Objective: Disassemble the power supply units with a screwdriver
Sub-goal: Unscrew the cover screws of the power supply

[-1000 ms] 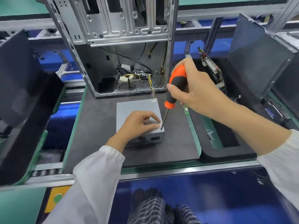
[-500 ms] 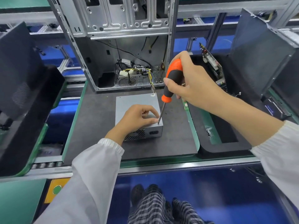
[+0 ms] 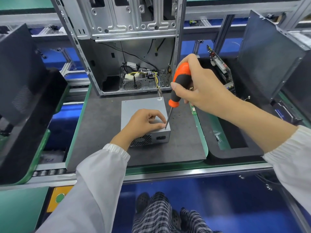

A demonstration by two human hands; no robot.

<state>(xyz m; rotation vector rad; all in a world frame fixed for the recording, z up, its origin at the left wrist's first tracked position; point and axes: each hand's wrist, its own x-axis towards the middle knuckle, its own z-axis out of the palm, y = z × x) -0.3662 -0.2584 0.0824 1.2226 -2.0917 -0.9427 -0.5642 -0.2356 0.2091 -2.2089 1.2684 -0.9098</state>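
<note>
Orange-handled screwdriver [image 3: 179, 84] gripped in your right hand [image 3: 200, 86], tip at the power supply [image 3: 143, 106] corner; left hand [image 3: 143, 123] curled, steadying. Tilt risks slipping onto your fingertip.
</note>
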